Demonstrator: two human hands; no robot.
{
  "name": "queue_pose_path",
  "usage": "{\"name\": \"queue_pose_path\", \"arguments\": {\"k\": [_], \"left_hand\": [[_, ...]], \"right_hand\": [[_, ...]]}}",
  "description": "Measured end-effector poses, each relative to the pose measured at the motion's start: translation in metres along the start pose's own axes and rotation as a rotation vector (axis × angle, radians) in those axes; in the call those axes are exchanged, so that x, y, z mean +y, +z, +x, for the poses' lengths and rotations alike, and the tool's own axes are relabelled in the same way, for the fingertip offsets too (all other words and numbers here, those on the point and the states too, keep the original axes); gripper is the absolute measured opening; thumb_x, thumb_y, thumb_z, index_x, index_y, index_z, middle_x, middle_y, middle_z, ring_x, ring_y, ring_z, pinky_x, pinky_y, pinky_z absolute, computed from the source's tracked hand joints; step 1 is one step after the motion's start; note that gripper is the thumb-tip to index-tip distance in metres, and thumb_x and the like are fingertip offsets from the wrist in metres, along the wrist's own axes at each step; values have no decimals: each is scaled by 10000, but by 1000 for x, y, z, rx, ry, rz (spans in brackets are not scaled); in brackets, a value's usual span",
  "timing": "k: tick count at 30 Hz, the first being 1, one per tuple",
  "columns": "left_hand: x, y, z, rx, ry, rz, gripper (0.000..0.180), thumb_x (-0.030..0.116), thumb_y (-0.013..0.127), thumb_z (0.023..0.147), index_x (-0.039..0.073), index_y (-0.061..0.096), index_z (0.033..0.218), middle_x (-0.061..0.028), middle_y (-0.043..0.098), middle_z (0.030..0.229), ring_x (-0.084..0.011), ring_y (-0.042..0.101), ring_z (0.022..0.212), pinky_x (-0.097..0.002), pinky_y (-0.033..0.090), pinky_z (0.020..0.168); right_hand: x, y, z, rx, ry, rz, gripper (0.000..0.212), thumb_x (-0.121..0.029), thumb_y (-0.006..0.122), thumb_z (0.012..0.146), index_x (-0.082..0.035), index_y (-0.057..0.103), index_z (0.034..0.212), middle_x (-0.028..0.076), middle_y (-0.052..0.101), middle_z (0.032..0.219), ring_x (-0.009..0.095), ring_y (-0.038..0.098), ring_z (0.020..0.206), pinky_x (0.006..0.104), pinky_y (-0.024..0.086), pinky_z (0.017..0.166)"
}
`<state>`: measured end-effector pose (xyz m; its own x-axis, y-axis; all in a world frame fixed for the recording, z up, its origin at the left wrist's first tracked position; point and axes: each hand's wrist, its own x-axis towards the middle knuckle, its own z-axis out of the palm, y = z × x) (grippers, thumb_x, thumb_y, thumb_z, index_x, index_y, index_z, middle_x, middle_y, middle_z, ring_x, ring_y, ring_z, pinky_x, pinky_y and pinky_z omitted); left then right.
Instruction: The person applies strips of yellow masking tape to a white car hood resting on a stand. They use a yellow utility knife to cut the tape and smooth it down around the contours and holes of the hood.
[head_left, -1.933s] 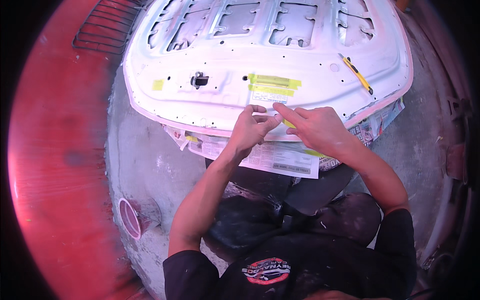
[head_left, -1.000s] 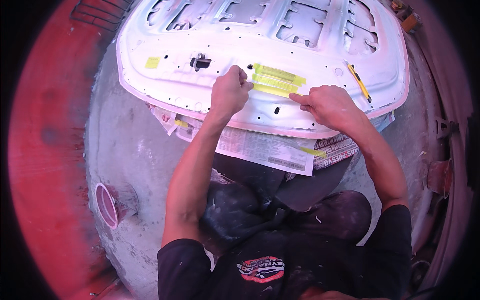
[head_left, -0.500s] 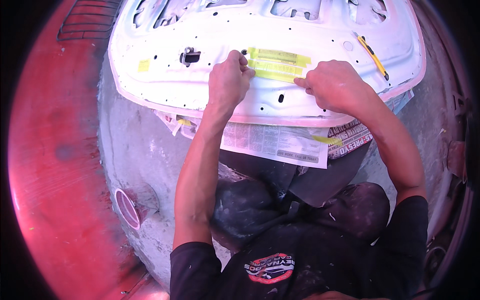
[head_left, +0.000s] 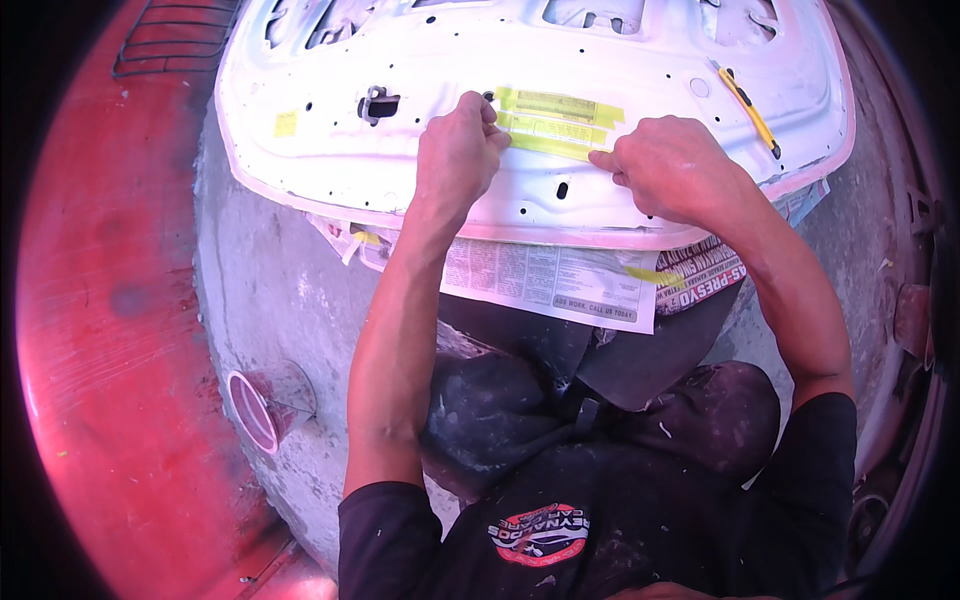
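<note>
A white-painted car panel (head_left: 350,165) with several holes and cut-outs lies in front of me. Strips of translucent yellow masking tape (head_left: 548,147) run across it, over a printed label (head_left: 553,105). My left hand (head_left: 458,152) is closed, thumb and fingers pinching the left end of the lowest strip. At that strip's right end is my right hand (head_left: 680,168), fingers curled and the index fingertip and thumb closed on the tape. A yellow-and-black utility knife (head_left: 750,112) rests on the panel beyond my right hand.
Newspaper sheets (head_left: 540,280) hang below the panel's near edge, with bits of yellow tape on them. A small yellow tape square (head_left: 286,124) is stuck at the panel's left. A clear plastic cup (head_left: 262,405) lies tipped on the grey floor (head_left: 280,290). A wire rack (head_left: 175,40) is at the upper left.
Both hands keep their grip on the tape ends, with hardly any movement. The view has shifted very slightly.
</note>
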<state>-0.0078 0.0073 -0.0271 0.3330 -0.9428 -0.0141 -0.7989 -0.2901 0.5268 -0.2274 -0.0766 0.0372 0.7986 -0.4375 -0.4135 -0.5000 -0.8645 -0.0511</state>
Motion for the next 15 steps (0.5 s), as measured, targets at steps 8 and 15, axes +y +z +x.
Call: {"name": "queue_pose_path", "arguments": {"k": [8,15], "left_hand": [[2,1,-1,9,-4,32,261,112,749,841,-30,612,1012,-172,720,920,-249,702,678,-357,542,639],[1,0,-2,6,-16,7,270,124,755,836,-26,617,1014,-166,721,916,-258,706,714,-364,544,666]], "right_hand": [[1,2,2,6,5,-10,356,-139,616,922,-205,689,1265,111,716,818,268,695,779,404,533,673],[0,-1,2,-11,4,-19,357,-134,617,922,-206,690,1264,110,718,819,264,694,769,399,532,669]]}}
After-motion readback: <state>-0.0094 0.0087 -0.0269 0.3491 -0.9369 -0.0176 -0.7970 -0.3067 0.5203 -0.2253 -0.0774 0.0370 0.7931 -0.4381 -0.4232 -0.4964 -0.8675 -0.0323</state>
